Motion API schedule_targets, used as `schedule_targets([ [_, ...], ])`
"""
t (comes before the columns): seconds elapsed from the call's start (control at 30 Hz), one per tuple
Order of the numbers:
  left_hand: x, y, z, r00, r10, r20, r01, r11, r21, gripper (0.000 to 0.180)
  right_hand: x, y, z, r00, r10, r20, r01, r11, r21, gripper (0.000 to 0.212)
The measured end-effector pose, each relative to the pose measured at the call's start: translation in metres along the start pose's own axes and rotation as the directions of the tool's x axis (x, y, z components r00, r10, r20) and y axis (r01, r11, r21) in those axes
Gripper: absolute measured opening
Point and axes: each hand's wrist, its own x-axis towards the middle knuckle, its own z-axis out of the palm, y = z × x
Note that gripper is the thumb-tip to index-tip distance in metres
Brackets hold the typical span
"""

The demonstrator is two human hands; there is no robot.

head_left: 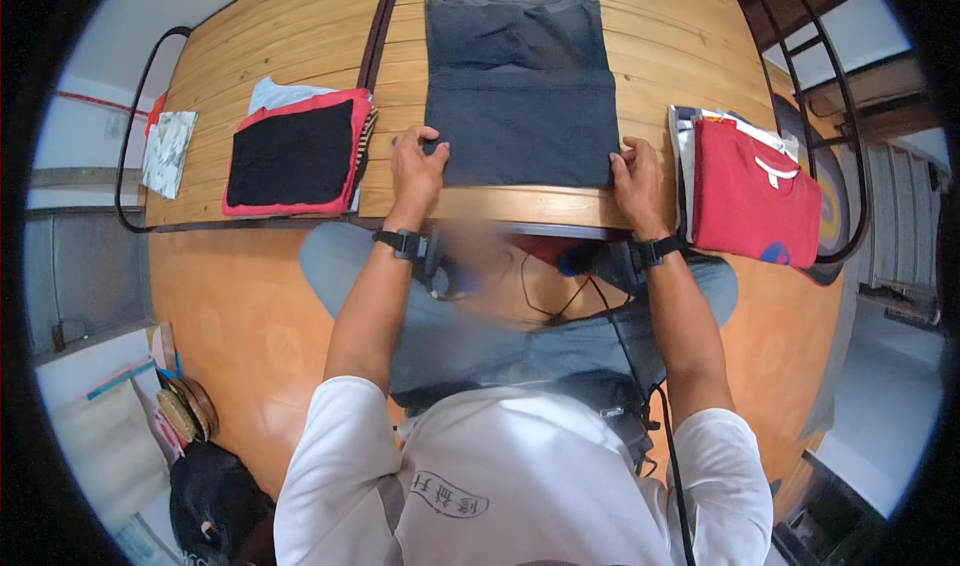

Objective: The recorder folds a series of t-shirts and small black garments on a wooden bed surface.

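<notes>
Dark grey, the folded, roughly rectangular cloth garment (525, 126) lies between our fingers (641, 153) in the head view; our left hand (417, 173) and right hand (641, 183) curl at its near side edges, whether gripping we cannot tell.

Outlined dark characters (447, 496) stand on the white shirt (570, 476)

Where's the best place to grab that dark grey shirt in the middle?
Probably its two near corners, one hand coming from each side: the shirt lies flat on the table, its near edge straight. The left hand and right hand are at those corners.
</notes>
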Motion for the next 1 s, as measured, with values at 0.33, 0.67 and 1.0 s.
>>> schedule_targets([
  [0.33, -0.025, -0.006, 0.001, 0.973, 0.185, -0.137, -0.124, 0.923, 0.365, 0.030, -0.013, -0.012, -0.004, 0.999, -0.034, -0.019, 0.034, 0.999, -0.032, 0.029],
  [0.67, -0.022, -0.023, -0.007, 0.998, 0.070, -0.008, -0.068, 0.991, 0.117, 0.020, -0.017, -0.001, -0.009, 0.999, 0.033, 0.001, -0.033, 0.999, 0.038, 0.032],
  [1.0, -0.059, -0.010, -0.031, 0.988, -0.036, 0.153, 0.000, 0.974, 0.226, 0.022, -0.031, -0.016, -0.044, 0.970, 0.036, 0.241, -0.002, 0.990, -0.139, 0.034],
])
